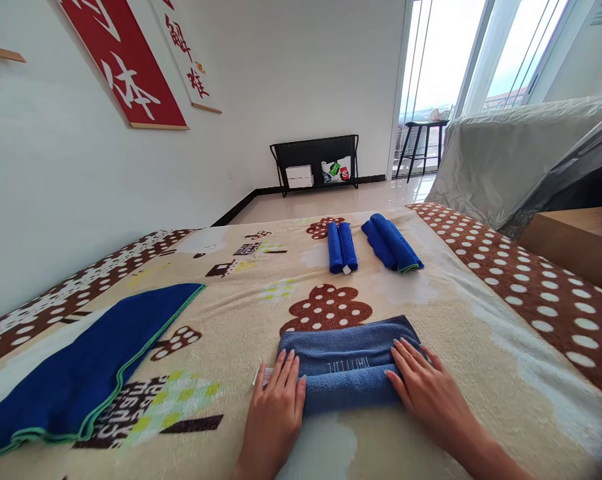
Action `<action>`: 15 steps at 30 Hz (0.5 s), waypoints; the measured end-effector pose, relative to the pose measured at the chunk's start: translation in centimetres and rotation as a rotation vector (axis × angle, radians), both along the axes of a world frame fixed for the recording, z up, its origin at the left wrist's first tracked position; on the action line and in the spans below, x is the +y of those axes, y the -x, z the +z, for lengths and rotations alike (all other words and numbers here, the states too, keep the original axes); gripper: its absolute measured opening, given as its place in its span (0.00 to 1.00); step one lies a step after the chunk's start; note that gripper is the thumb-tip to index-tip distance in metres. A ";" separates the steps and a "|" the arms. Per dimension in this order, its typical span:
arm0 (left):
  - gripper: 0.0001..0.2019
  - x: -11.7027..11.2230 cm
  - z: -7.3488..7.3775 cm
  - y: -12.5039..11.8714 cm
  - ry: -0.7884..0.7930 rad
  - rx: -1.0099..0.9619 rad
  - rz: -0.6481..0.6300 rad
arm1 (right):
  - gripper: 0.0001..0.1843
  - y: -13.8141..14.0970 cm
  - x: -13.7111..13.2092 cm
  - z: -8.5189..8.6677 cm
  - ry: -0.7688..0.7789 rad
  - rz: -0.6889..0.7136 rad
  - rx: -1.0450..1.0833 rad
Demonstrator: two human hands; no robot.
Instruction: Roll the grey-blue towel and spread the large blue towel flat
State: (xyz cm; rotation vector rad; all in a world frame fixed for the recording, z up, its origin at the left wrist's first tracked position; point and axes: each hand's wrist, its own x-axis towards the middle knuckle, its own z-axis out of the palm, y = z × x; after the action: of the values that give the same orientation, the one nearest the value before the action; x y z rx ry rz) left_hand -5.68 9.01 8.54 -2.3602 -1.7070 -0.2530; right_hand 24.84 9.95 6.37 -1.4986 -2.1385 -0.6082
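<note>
Head view. A grey-blue towel [348,363] lies across the near centre of a patterned blanket [481,333] that covers the work surface. The near edge of the towel is rolled into a thick tube; the far part lies flat, with an embossed band running along it.

The left hand [275,407] rests palm down on the left end of the roll. Its fingers are straight and pressed together, tips pointing far, partly on the towel and partly on the blanket. A small white tag [263,377] shows just beside the fingertips at the towel's left end.

The right hand [425,387] rests palm down on the right end of the roll. Its fingers are slightly spread and lie flat on the fabric. Neither hand pinches or grips; both press from above.

Farther on the blanket, two rolled blue towels lie side by side: one [341,247] at centre, the other [391,242] just to its right, apart from it. A dark blue cloth with a green edge [81,373] lies flat at near left, well apart from the hands.

On the floor against the far wall stands a black rack [315,163].
</note>
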 end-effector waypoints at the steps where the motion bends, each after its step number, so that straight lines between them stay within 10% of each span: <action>1: 0.23 -0.1 0.5 -1.3 0.012 -0.008 -0.083 | 0.21 1.4 -0.2 0.2 0.015 0.046 0.029; 6: 0.24 0.8 2.1 -5.9 0.197 -0.085 -0.359 | 0.22 5.3 0.5 0.0 0.137 0.216 0.066; 15: 0.23 1.0 0.4 0.8 0.096 -0.034 0.080 | 0.23 -2.5 1.4 -1.1 0.128 -0.033 -0.001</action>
State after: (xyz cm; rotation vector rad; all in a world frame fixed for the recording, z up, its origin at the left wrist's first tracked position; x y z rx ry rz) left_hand -6.52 10.04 8.99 -2.3601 -1.8648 -0.2034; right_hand 27.33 11.34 5.23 -1.6035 -2.1942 -0.4919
